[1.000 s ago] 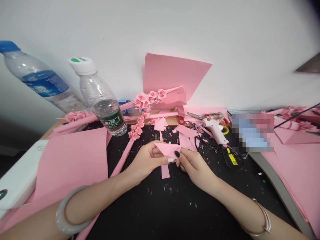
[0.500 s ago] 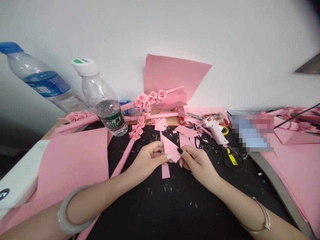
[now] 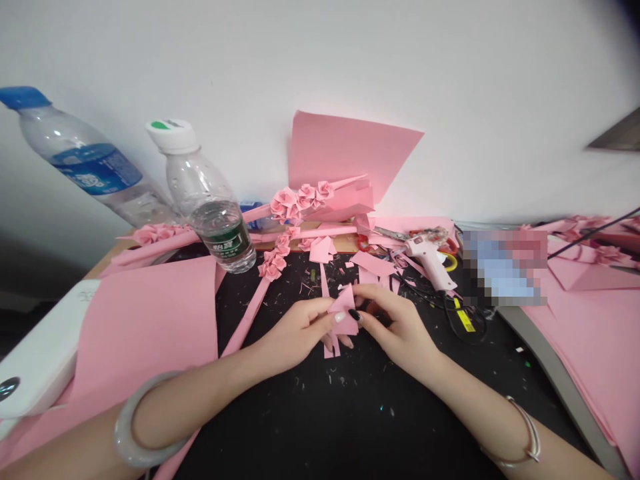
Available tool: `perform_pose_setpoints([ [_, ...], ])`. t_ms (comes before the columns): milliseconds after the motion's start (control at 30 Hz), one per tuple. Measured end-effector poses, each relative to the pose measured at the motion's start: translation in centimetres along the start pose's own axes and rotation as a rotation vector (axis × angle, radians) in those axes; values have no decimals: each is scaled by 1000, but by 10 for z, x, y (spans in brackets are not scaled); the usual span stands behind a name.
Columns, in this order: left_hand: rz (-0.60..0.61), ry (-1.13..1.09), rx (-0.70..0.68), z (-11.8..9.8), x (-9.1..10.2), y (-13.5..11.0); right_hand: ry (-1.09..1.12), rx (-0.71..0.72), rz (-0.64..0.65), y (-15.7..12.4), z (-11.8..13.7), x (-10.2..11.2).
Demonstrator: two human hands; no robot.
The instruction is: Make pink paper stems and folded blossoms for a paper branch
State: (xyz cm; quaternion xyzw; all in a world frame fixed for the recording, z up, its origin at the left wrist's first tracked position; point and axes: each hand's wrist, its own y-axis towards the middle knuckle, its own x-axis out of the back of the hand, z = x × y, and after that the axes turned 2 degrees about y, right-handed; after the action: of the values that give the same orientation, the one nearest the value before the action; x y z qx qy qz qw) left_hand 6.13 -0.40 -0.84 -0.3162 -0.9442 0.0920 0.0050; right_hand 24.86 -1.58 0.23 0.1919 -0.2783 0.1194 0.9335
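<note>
Left hand [image 3: 300, 327] pinching folded pink paper [image 3: 345, 312] from one side, right hand [image 3: 395, 321] closed on the other side, both in a narrow grip. Paper held between them just above a black mat [image 3: 320, 413] and over a pink strip [image 3: 329, 351], its folds partly hidden behind the fingers, hard to read. Glue gun [image 3: 427, 257] beyond the right hand.
</note>
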Motion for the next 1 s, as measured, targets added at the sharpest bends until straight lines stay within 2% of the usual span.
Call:
perform_pose_setpoints([
  [67,-2,32,-22,0,0,0,17,67,6,0,-1,-1],
  [167,-5,-10,-33,-1,1,2,15,134,-53,-1,-1,-1],
  [267,0,-44,-35,-1,4,3,-20,197,-119,-1,-1,-1],
  [400,3,-53,-30,-1,5,3,-96,321,-133,-1,0,1],
  [533,21,-275,13,-1,2,3,-183,424,-125,-1,-1,3],
  [700,12,-431,82,0,0,3,-213,456,-68,-2,-2,3],
  [1000,3,-394,81,1,3,2,-211,435,27,1,-4,6],
])
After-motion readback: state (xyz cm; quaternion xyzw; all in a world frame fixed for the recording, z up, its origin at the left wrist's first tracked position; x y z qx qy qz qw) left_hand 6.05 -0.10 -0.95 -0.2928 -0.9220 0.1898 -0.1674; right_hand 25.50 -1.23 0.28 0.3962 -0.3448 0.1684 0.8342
